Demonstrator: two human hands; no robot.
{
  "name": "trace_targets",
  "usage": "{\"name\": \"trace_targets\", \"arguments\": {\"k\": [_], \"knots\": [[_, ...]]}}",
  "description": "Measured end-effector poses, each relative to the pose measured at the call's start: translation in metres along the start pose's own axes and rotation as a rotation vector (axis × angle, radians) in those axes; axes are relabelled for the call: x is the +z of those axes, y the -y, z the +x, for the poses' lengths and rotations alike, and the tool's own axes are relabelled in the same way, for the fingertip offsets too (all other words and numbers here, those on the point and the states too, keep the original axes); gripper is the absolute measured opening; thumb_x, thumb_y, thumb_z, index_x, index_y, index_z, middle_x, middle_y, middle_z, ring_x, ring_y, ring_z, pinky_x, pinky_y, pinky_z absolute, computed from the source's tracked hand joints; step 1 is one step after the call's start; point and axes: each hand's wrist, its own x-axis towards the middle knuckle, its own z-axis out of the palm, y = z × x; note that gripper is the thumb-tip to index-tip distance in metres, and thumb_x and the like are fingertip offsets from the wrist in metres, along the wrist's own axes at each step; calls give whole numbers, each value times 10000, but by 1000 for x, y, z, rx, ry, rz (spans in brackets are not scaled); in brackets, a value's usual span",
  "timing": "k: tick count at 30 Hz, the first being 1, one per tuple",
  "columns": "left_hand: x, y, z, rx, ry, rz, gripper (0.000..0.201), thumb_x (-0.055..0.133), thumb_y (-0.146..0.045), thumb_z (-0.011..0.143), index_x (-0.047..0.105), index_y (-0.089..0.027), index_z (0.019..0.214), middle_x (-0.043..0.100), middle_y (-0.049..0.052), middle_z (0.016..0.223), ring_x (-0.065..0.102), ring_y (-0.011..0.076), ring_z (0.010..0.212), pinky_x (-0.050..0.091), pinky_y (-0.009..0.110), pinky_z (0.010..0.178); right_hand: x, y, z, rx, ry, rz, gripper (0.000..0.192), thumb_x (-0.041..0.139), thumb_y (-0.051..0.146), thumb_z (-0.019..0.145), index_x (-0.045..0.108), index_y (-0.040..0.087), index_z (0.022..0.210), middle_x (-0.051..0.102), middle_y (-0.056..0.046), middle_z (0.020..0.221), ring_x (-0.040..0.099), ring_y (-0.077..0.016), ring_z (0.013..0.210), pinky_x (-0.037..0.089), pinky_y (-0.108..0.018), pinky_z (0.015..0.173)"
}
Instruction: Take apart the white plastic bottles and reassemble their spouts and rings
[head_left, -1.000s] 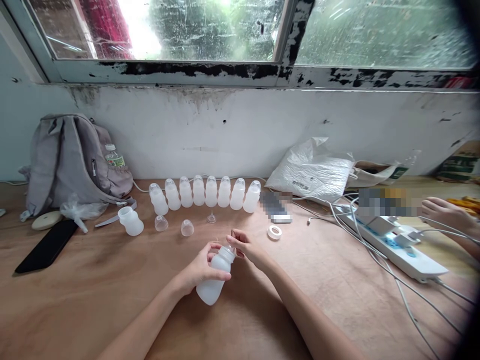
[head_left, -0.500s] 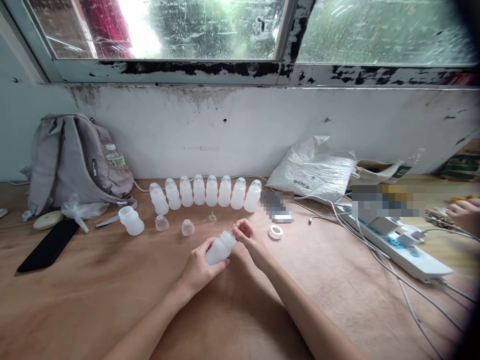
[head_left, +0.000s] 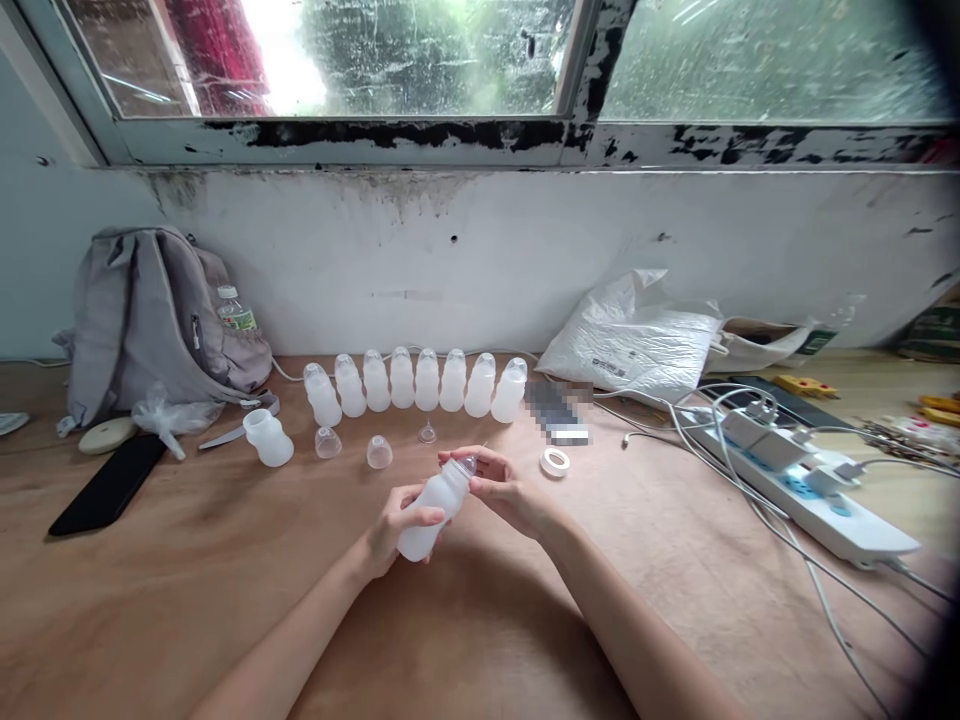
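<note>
1. Wooden counter (head_left: 187,600) under a grimy window.
2. Left hand (head_left: 390,525) grips the frosted white plastic bottle (head_left: 435,503) mid-counter — tilted.
3. Right hand (head_left: 502,485) pinches a clear teat at its neck — loose fingers could drop it.

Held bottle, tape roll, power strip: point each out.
held bottle (head_left: 431,505), head view, on its frosted body.
tape roll (head_left: 555,462), head view, on its white ring.
power strip (head_left: 847,520), head view, on its white top face.
</note>
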Motion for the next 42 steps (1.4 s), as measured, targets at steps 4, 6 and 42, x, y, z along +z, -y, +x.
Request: {"name": "trace_targets", "arguments": {"k": [4,6,42], "knots": [[2,1,-1,-65,72,-160,298,527,-367,660,530,-126,836,528,40,695,481,117,503,349,198,336,4,3,-1,2,-18,10,313,691,275,664,604,223,961,589,-61,1070,527,-199,950,391,-325,781],[3,1,-1,21,-1,8,286,553,-368,660,541,-130,820,520,24,671,478,114,499,363,209,369,5,1,0,-8,-80,-44,290,684,275,674,597,215,944,604,-48,987,535,-186,906,398,-312,761],[-7,7,-2,-251,345,-516,520,499,-466,680,531,-92,1040,530,57,727,487,93,488,322,168,345,17,2,-3,36,61,54,511,645,460,661,573,195,1092,553,-114,1165,533,-237,971,386,-244,564]]}}
